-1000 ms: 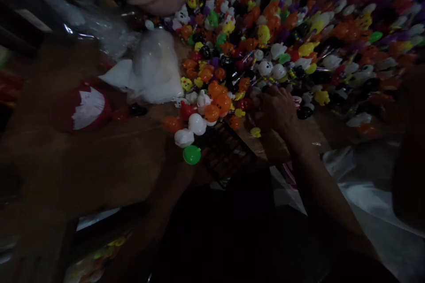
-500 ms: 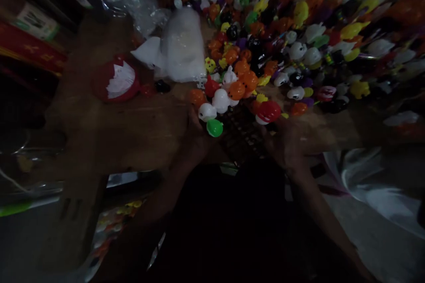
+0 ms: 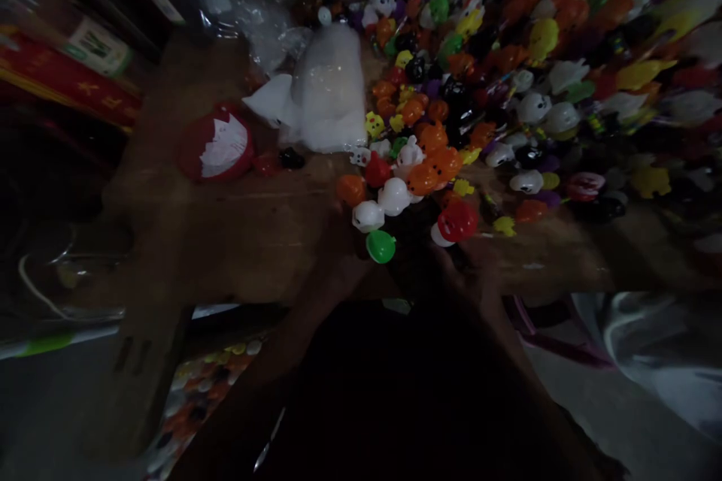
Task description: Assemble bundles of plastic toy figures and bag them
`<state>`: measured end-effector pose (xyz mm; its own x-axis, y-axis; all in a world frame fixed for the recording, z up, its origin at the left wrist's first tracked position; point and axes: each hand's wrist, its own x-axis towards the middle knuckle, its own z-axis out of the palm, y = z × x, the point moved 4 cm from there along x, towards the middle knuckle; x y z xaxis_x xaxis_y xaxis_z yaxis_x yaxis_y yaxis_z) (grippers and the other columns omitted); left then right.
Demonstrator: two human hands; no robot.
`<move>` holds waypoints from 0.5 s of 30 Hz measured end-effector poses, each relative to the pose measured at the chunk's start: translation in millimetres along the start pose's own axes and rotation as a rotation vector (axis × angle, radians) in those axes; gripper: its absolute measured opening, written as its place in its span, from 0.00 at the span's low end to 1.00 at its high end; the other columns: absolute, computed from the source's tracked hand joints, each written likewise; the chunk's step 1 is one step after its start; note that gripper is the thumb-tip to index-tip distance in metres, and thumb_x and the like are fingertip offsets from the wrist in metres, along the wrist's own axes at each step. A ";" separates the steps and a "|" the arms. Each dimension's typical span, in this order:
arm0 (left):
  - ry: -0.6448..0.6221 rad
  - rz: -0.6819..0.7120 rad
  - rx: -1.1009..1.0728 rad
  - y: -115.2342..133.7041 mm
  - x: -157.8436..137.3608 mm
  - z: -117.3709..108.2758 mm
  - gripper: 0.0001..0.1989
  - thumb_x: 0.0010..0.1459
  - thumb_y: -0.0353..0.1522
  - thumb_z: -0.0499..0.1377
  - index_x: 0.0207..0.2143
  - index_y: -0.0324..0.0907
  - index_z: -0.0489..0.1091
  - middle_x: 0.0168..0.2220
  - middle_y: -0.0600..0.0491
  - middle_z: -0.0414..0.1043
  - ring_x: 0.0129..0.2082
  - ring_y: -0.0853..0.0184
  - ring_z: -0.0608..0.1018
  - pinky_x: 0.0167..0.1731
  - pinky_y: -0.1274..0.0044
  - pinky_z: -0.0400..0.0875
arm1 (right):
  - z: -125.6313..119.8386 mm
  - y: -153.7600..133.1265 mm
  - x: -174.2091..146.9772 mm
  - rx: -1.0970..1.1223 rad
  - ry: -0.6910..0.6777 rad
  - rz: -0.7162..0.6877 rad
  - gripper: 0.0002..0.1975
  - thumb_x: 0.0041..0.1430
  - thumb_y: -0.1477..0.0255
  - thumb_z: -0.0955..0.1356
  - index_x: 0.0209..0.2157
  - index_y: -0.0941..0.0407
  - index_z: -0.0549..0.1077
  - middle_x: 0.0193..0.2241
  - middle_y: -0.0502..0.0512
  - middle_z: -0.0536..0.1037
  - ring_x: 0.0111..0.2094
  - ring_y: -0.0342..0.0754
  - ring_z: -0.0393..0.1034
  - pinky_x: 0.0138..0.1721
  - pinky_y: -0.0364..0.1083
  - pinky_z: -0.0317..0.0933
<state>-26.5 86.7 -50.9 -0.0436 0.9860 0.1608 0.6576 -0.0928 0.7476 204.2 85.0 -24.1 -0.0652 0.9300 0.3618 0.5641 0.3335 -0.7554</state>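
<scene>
Small glossy toys are bunched between my hands at the front of the wooden table. My left hand [image 3: 343,259] is at the left of the bunch, beside a green toy [image 3: 380,246] and a white toy [image 3: 368,216]. At the right, my right hand [image 3: 472,269] is just below a red toy [image 3: 458,221]. Between the hands is a dark latticed basket [image 3: 414,244], very dim now; both hands seem to grip its sides. Most fingers are lost in shadow or behind toys. Orange toys [image 3: 423,177] and a round white toy [image 3: 394,196] lie just beyond.
A large heap of mixed toys [image 3: 541,105] spreads over the back and right. To the left are a plastic-wrapped white bundle [image 3: 332,90] and a red container [image 3: 217,146] with white jagged paper. The table's front edge [image 3: 242,297] runs before me. More toys [image 3: 206,391] lie below.
The view has shifted, so the table's things appear farther right and lower. Against the table, the red toy by my right hand has moved left. The lattice between my hands has grown darker.
</scene>
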 end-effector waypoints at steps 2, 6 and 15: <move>-0.002 0.066 -0.005 11.1 -7.7 -19.5 0.49 0.59 0.48 0.66 0.72 0.42 0.45 0.72 0.39 0.55 0.73 0.46 0.59 0.71 0.56 0.60 | -10.7 -0.8 -1.5 -0.091 -0.071 -0.066 0.09 0.67 0.68 0.67 0.44 0.49 0.79 0.38 0.57 0.83 0.38 0.56 0.77 0.41 0.57 0.73; 0.160 0.259 0.051 44.5 -15.6 -66.8 0.30 0.70 0.42 0.54 0.71 0.56 0.50 0.70 0.56 0.61 0.72 0.52 0.61 0.71 0.52 0.60 | -25.6 -2.7 1.2 -0.221 -0.182 -0.126 0.12 0.69 0.69 0.66 0.48 0.50 0.79 0.39 0.59 0.80 0.38 0.55 0.74 0.39 0.54 0.71; 0.217 0.447 -0.039 78.7 5.0 -64.8 0.12 0.70 0.37 0.54 0.49 0.47 0.74 0.63 0.50 0.71 0.68 0.54 0.69 0.69 0.55 0.63 | -25.7 -3.4 0.4 0.042 -0.118 -0.026 0.13 0.69 0.65 0.66 0.50 0.46 0.80 0.41 0.54 0.84 0.44 0.55 0.80 0.45 0.54 0.75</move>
<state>-23.7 75.4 50.5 0.0776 0.7975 0.5983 0.6191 -0.5089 0.5981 223.5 80.3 -7.4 -0.1774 0.9318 0.3166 0.5260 0.3617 -0.7698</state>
